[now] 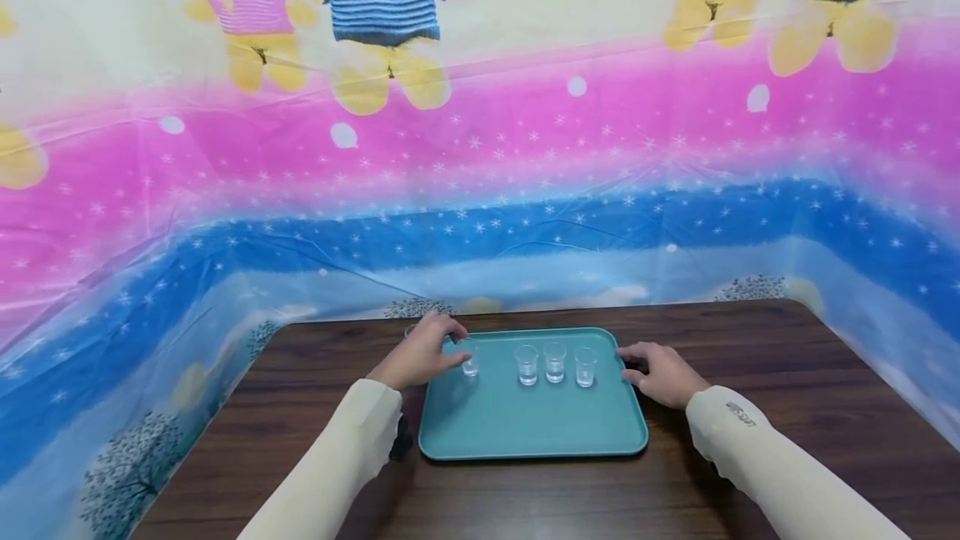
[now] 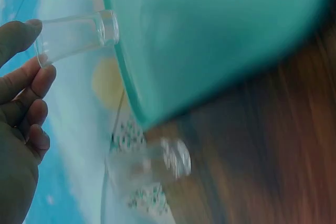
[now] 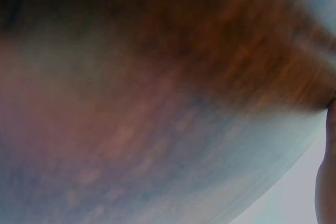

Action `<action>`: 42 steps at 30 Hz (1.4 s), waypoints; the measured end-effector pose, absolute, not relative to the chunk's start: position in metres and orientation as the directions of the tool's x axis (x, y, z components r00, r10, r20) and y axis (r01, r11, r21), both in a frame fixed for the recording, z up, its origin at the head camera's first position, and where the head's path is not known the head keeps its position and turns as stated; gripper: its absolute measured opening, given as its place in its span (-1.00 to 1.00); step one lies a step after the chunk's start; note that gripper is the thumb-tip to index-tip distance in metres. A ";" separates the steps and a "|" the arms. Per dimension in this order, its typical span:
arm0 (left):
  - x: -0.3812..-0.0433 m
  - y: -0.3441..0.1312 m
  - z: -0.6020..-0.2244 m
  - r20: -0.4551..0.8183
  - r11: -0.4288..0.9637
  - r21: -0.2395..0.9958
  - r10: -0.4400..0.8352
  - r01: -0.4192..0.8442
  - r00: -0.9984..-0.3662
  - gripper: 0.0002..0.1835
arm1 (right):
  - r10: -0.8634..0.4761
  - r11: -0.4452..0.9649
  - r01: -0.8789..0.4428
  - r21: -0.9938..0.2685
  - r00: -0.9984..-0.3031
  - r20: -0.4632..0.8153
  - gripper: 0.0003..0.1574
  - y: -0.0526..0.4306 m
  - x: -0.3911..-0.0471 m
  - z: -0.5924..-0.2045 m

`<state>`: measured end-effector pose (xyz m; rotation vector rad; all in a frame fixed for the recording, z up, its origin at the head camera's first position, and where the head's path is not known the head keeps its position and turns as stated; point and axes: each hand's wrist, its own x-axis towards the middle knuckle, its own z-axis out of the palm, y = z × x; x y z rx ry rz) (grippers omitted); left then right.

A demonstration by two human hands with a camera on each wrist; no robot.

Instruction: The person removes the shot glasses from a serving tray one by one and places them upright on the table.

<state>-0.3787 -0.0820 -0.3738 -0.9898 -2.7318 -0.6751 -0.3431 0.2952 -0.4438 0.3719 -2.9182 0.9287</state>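
the left hand point(image 1: 423, 352) pinches a small clear cup with a thick bottom point(image 2: 79, 34) by its top rim, with the thumb on one side and fingertips on the other. the cup is over the left part of a flat blue-green tray with round corners point(image 1: 532, 423). its open end is up, but i can't tell if its bottom touches the tray.

the right hand point(image 1: 666, 373) is at the tray's right edge. its thumb and pointer finger are spread apart there. i can't tell if it grips the rim, because the right wrist view is too blurry.

three more small clear cups stand upright in a row on the tray: a left one point(image 1: 527, 366), a middle one point(image 1: 555, 363) and a right one point(image 1: 586, 367). the left and middle ones are close together. another clear cup point(image 2: 149, 167) stands on the dark brown wooden table point(image 1: 525, 494), just beside the tray's far left corner. in the head view, the left hand hides most of it.

both arms have cream sleeves point(image 1: 330, 457). behind the table hangs a pink and blue cloth with yellow bears on it point(image 1: 480, 140).
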 end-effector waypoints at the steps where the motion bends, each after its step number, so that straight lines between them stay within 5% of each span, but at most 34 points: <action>1: -0.378 -0.088 -0.372 0.300 0.686 0.359 0.557 0.633 -0.774 -0.70 | -0.213 0.792 -0.247 -0.558 -0.969 0.127 -0.48 0.295 -0.343 -0.444; 20: -0.365 -0.160 -0.383 0.292 0.761 0.400 0.421 0.510 -0.859 -0.73 | -0.216 0.797 -0.240 -0.554 -0.970 0.110 -0.47 0.294 -0.343 -0.443; 36: -0.368 -0.167 -0.395 0.230 0.820 0.394 0.350 0.415 -0.908 -0.73 | -0.224 0.794 -0.253 -0.553 -0.967 0.120 -0.48 0.295 -0.343 -0.442; 42: -0.366 -0.166 -0.394 0.299 0.833 0.334 0.350 0.441 -0.888 -0.72 | -0.230 0.793 -0.257 -0.552 -0.966 0.119 -0.47 0.295 -0.343 -0.442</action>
